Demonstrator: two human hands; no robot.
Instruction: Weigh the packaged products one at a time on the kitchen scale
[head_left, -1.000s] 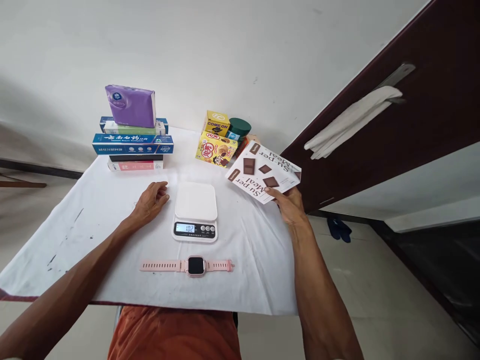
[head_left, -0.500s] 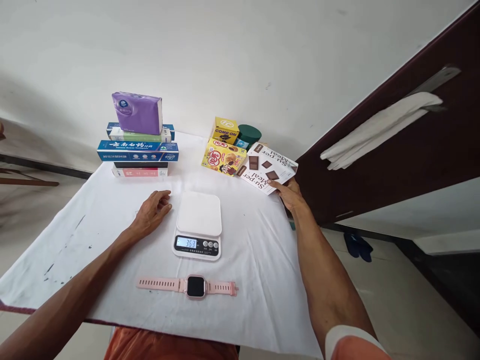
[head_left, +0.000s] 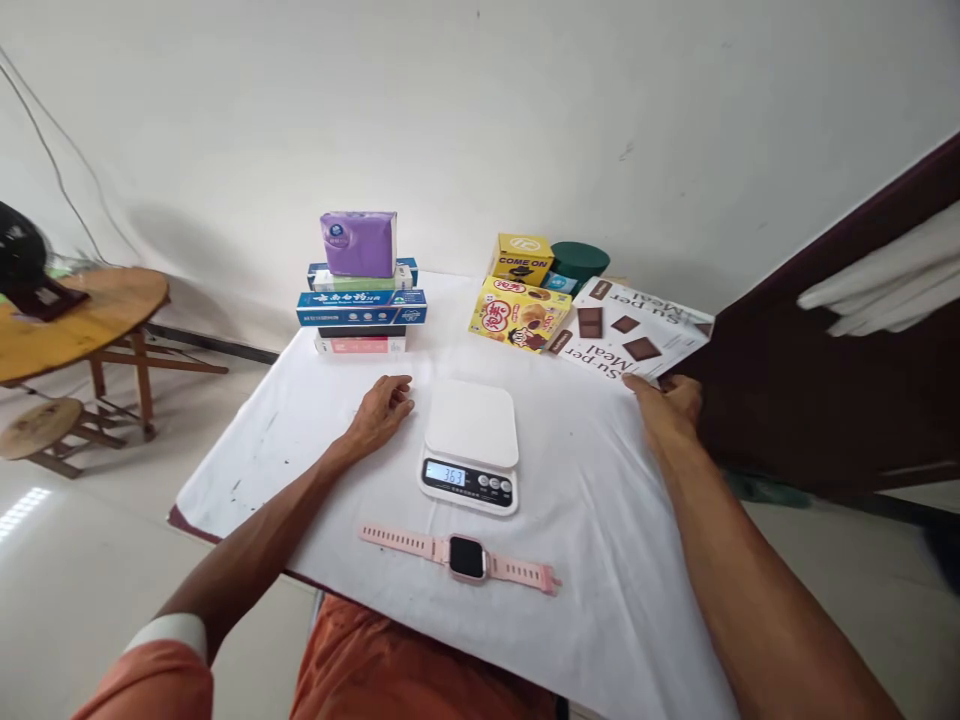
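My right hand [head_left: 671, 402] grips the near corner of a white "Su-per Meal" box [head_left: 634, 330] printed with chocolate squares, at the table's right edge beside a yellow snack box [head_left: 517, 315]. My left hand [head_left: 381, 408] rests palm down on the white cloth, fingers loosely curled, just left of a white kitchen scale [head_left: 471, 445] whose display reads 363. The scale's platform is bare. A pink smartwatch [head_left: 466, 556] lies flat on the cloth in front of the scale.
A stack of toothpaste boxes [head_left: 361, 310] topped by a purple tissue pack [head_left: 358, 243] stands at the back left. A yellow "COME ON" box [head_left: 523, 258] and a green jar [head_left: 579, 262] sit behind. A dark door [head_left: 825, 340] is right; a round wooden table [head_left: 75, 320] is left.
My right hand has carried the "Su-per Meal" box away from beside the scale, down to the table's back right edge. The scale reading changed from 102 to 363. The camera swung left.
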